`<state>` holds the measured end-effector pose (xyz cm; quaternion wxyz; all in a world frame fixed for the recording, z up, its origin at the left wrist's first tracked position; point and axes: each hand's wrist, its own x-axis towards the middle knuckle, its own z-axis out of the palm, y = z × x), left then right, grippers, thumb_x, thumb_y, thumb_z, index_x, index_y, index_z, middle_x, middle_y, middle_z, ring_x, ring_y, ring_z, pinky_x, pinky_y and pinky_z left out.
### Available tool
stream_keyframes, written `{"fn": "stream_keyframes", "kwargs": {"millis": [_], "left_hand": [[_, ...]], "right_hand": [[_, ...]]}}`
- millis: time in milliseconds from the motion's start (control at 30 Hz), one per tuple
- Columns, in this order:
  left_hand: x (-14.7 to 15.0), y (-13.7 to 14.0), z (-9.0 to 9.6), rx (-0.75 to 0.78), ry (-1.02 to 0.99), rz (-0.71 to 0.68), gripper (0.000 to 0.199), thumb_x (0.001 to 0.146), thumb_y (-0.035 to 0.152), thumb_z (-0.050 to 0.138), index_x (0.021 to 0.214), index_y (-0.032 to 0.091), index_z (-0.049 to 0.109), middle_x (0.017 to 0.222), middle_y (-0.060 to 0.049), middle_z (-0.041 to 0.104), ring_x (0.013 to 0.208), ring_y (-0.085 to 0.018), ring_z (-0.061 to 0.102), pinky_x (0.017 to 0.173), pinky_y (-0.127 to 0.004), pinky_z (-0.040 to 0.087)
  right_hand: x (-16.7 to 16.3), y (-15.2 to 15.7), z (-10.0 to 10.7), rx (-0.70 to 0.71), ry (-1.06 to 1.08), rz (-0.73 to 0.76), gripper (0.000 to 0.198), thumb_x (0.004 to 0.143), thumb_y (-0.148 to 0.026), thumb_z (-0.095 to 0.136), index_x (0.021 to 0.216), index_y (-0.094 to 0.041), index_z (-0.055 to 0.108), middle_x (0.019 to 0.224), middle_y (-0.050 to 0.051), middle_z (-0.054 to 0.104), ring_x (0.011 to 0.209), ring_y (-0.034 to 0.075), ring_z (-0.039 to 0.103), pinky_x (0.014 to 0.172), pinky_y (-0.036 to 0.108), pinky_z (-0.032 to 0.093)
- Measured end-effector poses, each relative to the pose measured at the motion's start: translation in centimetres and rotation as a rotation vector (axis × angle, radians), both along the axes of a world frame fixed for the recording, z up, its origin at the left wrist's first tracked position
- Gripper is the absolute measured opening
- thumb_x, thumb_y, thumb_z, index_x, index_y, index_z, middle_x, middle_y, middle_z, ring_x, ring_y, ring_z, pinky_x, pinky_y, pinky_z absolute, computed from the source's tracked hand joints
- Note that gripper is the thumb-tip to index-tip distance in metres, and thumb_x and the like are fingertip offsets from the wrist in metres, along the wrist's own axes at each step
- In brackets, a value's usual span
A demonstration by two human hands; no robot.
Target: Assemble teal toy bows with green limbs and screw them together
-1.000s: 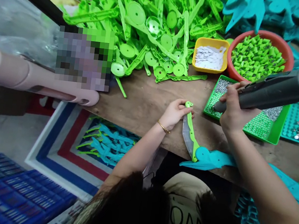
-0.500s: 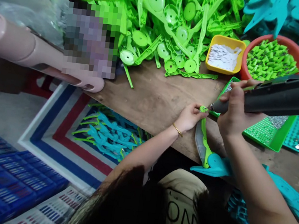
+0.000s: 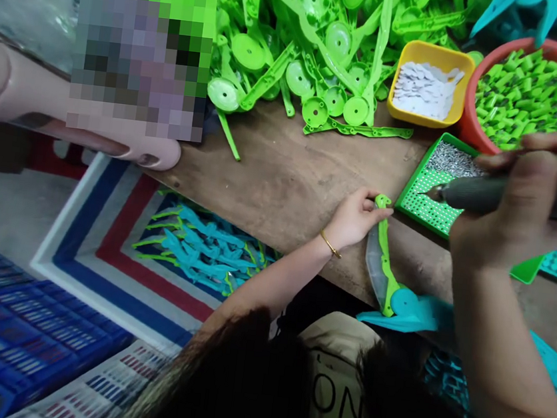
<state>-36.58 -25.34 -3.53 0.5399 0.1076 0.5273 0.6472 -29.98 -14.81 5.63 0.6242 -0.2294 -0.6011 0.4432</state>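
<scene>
Right fingers [image 3: 533, 184] gripping the driver [image 3: 479, 193] have withdrawn; left fingers [image 3: 380, 214] pinch the green strip [image 3: 384, 251].

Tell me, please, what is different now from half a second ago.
The right hand has carried the dark driver from the end of the green part rightward, its tip now above the green tray. Neither hand let go; the left hand still pinches that end.

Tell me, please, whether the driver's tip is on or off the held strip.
Off: the right hand holds the driver with its tip over the green tray, apart from the lime strip in the left hand.
</scene>
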Motion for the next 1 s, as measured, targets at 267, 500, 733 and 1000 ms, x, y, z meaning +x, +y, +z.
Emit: {"fn": "stream_keyframes", "kwargs": {"millis": [267,500,733,1000], "left_hand": [[-0.1,0.2,-0.1,0.015,0.005,0.009,0.031,0.075,0.016,0.075,0.096,0.017,0.051,0.071,0.005,0.067,0.062,-0.014,0.069,0.062,-0.025,0.054],[-0.1,0.2,0.0,0.008,-0.015,0.012,0.034,0.073,0.019,0.077,0.095,0.018,0.051,0.070,0.005,0.066,0.060,-0.014,0.069,0.061,-0.027,0.056],[0.0,0.2,0.1,-0.004,0.000,0.021,0.035,0.072,0.020,0.078,0.095,0.018,0.051,0.070,0.005,0.066,0.061,-0.015,0.069,0.061,-0.026,0.056],[-0.1,0.2,0.1,0.005,-0.011,0.014,0.041,0.069,0.024,0.081,0.094,0.018,0.050,0.069,0.005,0.066,0.059,-0.015,0.069,0.058,-0.027,0.056]], "right_hand": [[1.1,3.7,-3.6,-0.078,0.094,-0.209,0.013,0.082,-0.019,0.063,0.093,-0.022,0.056,0.077,-0.006,0.062,0.044,0.004,0.052,0.043,0.020,0.042],[0.5,3.2,-5.3,-0.081,-0.021,-0.149,0.014,0.089,-0.030,0.057,0.099,-0.023,0.051,0.084,-0.003,0.056,0.057,0.011,0.061,0.060,0.033,0.056],[0.8,3.2,-5.7,-0.043,-0.055,-0.047,0.019,0.092,-0.035,0.055,0.106,-0.024,0.048,0.089,-0.001,0.057,0.065,0.014,0.065,0.067,0.039,0.060],[0.4,3.4,-5.2,-0.013,-0.076,-0.161,0.022,0.087,-0.034,0.063,0.101,-0.023,0.051,0.084,-0.003,0.058,0.053,0.010,0.058,0.058,0.034,0.057]]}}
